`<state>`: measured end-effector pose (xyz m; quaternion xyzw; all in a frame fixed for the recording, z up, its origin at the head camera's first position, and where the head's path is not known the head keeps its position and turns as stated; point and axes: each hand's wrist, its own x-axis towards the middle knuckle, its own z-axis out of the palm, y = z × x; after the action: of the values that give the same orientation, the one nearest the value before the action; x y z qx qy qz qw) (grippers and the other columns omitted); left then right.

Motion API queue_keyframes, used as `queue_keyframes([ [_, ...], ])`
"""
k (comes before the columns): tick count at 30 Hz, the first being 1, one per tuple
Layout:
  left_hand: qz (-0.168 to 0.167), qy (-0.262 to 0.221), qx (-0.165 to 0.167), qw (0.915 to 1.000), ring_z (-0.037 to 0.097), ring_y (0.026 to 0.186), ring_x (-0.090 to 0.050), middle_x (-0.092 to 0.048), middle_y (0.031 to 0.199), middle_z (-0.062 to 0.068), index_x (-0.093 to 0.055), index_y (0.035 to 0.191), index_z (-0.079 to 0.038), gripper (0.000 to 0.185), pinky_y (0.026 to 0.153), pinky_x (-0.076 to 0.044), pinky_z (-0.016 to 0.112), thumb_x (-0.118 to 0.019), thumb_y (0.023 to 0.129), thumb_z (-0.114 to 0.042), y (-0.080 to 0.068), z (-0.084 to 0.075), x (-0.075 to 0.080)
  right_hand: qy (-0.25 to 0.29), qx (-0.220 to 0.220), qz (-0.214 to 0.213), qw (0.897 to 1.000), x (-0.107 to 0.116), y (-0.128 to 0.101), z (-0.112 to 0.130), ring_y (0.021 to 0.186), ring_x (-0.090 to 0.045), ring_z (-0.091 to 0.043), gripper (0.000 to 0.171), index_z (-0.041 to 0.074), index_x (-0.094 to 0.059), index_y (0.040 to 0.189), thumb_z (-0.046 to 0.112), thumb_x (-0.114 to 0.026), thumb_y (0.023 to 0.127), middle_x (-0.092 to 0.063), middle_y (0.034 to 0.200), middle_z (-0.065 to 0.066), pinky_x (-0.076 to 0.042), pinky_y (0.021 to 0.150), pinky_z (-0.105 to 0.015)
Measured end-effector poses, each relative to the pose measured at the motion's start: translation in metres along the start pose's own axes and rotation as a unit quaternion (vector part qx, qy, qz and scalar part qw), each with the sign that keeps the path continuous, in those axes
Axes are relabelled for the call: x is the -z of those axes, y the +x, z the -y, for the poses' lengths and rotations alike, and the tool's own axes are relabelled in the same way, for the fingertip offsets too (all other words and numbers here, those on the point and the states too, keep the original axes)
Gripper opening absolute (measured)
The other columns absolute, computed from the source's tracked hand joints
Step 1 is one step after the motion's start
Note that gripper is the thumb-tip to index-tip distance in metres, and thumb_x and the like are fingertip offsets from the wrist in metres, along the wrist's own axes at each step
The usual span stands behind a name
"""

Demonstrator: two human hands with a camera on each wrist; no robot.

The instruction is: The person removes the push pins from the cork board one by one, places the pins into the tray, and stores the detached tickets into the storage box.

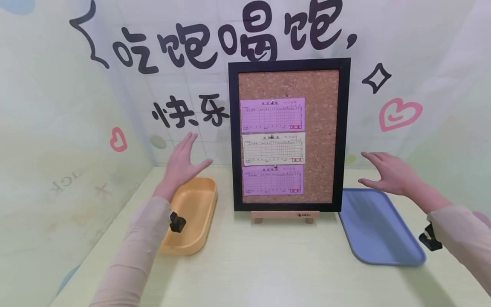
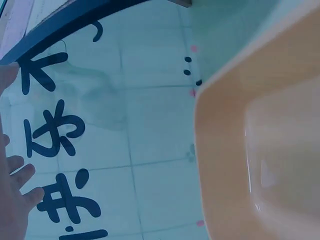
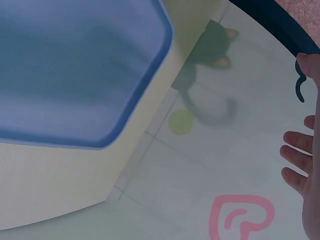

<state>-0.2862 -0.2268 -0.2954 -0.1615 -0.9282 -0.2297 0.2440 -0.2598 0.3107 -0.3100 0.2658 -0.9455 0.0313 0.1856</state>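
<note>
In the head view my left hand [image 1: 183, 164] hovers over the far end of an orange tray [image 1: 210, 217], fingers extended and thumb spread, holding nothing. On the other side, my right hand [image 1: 391, 172] is held above a flat blue tray [image 1: 379, 230], also with straight fingers and nothing in them. Between the hands stands a black-framed cork board [image 1: 320, 136]. Three slips are pinned on it in a column: a purple slip [image 1: 273, 115] on top, a cream slip [image 1: 274, 149] in the middle, and a purple slip [image 1: 273, 181] below. Neither hand touches the board.
The board leans on a small wooden stand [image 1: 285, 214] on the pale table [image 1: 284, 264]. Behind it rises a wall covering [image 1: 199, 85] with black lettering and pink hearts. Pushpins [image 1: 272, 102] hold the slips at their top edges.
</note>
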Motion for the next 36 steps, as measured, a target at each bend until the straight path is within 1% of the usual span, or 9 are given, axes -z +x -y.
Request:
queue_keyframes([
  [6,-0.021,-0.035,-0.007,0.9992,0.030,0.134,-0.022,-0.023,0.148,0.012,-0.028,0.141,-0.007,0.082,0.106,-0.021,0.050,-0.065,0.078,-0.043,0.008,-0.013,-0.004,0.003,0.008,-0.013,1.000,0.003,0.002,0.004,0.101,-0.050,-0.044,0.072,-0.007,-0.047,0.122,0.036,-0.073,0.071,-0.053,0.113,-0.029,-0.041,0.082,-0.058],
  [12,-0.039,-0.047,-0.010,0.9981,0.026,0.134,-0.024,-0.025,0.147,0.010,-0.028,0.142,-0.008,0.080,0.108,-0.021,0.043,-0.066,0.079,-0.039,0.021,-0.028,-0.007,0.022,0.005,-0.027,0.999,0.008,0.010,0.006,0.101,-0.051,-0.043,0.069,-0.006,-0.049,0.121,0.030,-0.075,0.069,-0.055,0.112,-0.028,-0.041,0.083,-0.056],
  [17,-0.058,-0.046,-0.038,0.9965,0.024,0.133,-0.027,-0.031,0.144,0.011,-0.031,0.140,-0.006,0.077,0.108,-0.024,0.040,-0.068,0.078,-0.036,0.036,-0.044,-0.008,0.020,0.006,-0.039,0.999,0.014,0.016,0.007,0.100,-0.051,-0.042,0.067,-0.007,-0.050,0.121,0.027,-0.075,0.068,-0.056,0.110,-0.028,-0.042,0.082,-0.056],
  [20,-0.057,-0.039,-0.046,0.9965,0.024,0.132,-0.029,-0.034,0.143,0.010,-0.033,0.139,-0.007,0.076,0.107,-0.026,0.040,-0.068,0.078,-0.036,0.044,-0.052,-0.009,0.017,0.006,-0.041,0.999,0.017,0.019,0.007,0.099,-0.051,-0.042,0.067,-0.006,-0.050,0.121,0.028,-0.075,0.068,-0.056,0.110,-0.027,-0.043,0.081,-0.056],
  [22,-0.053,-0.037,-0.040,0.9971,0.024,0.131,-0.031,-0.035,0.143,0.009,-0.033,0.140,-0.009,0.075,0.106,-0.028,0.040,-0.066,0.079,-0.038,0.049,-0.056,-0.009,0.014,0.010,-0.046,0.999,0.019,0.021,0.008,0.098,-0.052,-0.041,0.067,-0.005,-0.050,0.120,0.028,-0.075,0.068,-0.056,0.109,-0.027,-0.043,0.081,-0.055],
  [25,-0.050,-0.043,-0.014,0.9977,0.025,0.128,-0.035,-0.037,0.142,0.007,-0.032,0.141,-0.014,0.073,0.103,-0.031,0.042,-0.064,0.081,-0.042,0.056,-0.061,-0.008,0.009,0.019,-0.061,0.998,0.022,0.024,0.009,0.096,-0.053,-0.041,0.065,-0.005,-0.052,0.118,0.027,-0.075,0.067,-0.058,0.108,-0.026,-0.044,0.080,-0.054],
  [29,-0.060,-0.064,0.006,0.9961,0.026,0.125,-0.040,-0.040,0.140,0.006,-0.033,0.140,-0.016,0.072,0.101,-0.033,0.042,-0.063,0.081,-0.044,0.064,-0.066,-0.009,0.008,0.025,-0.074,0.997,0.025,0.029,0.010,0.095,-0.054,-0.041,0.063,-0.005,-0.052,0.117,0.025,-0.075,0.067,-0.058,0.106,-0.026,-0.044,0.079,-0.054],
  [33,-0.065,-0.064,-0.006,0.9958,0.024,0.127,-0.037,-0.039,0.140,0.007,-0.035,0.139,-0.012,0.073,0.103,-0.032,0.039,-0.065,0.080,-0.042,0.070,-0.070,-0.012,0.010,0.028,-0.078,0.997,0.027,0.034,0.012,0.096,-0.053,-0.040,0.063,-0.005,-0.053,0.117,0.025,-0.076,0.066,-0.058,0.108,-0.026,-0.044,0.080,-0.054],
  [36,-0.067,-0.048,-0.027,0.9962,0.024,0.127,-0.037,-0.037,0.140,0.009,-0.034,0.139,-0.009,0.074,0.102,-0.034,0.038,-0.066,0.079,-0.040,0.073,-0.074,-0.016,0.016,0.037,-0.085,0.996,0.031,0.037,0.014,0.096,-0.054,-0.040,0.062,-0.005,-0.053,0.116,0.024,-0.076,0.066,-0.058,0.107,-0.026,-0.044,0.080,-0.054],
])
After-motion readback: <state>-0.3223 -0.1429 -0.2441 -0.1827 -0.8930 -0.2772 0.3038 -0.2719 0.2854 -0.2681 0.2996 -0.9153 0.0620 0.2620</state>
